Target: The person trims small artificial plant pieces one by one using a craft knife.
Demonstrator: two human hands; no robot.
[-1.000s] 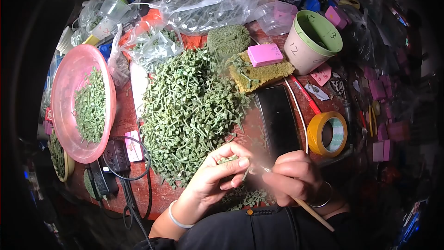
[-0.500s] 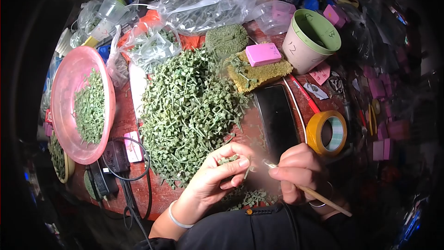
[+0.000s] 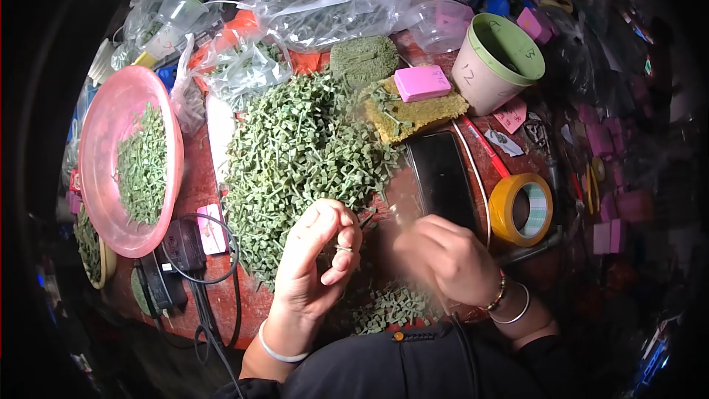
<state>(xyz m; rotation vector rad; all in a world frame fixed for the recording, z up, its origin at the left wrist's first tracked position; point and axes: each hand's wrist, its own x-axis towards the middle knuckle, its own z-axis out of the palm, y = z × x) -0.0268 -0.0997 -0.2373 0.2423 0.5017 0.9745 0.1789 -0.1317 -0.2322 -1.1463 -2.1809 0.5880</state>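
Observation:
My left hand [image 3: 317,255] is raised at the lower edge of a big pile of small green pieces [image 3: 295,162], its fingers curled in with a small pale bit between them. To its right, my right hand [image 3: 450,258] is closed and blurred by motion, near the lower end of a black phone-like slab [image 3: 442,177]; what it holds is too smeared to make out. Below and between the hands lies a smaller heap of green pieces [image 3: 395,307].
A pink bowl [image 3: 92,155] with green pieces stands at left, beside black cables [image 3: 203,318]. A yellow tape roll [image 3: 506,210], a white-green pot [image 3: 476,77], a yellow sponge [image 3: 425,120] with a pink block [image 3: 422,84], and plastic bags [image 3: 332,0] surround the pile.
My left hand has moved left and up, its fingers curling upward. My right hand has swung left and turned over; the thin wooden stick seen in it before is no longer clearly visible.

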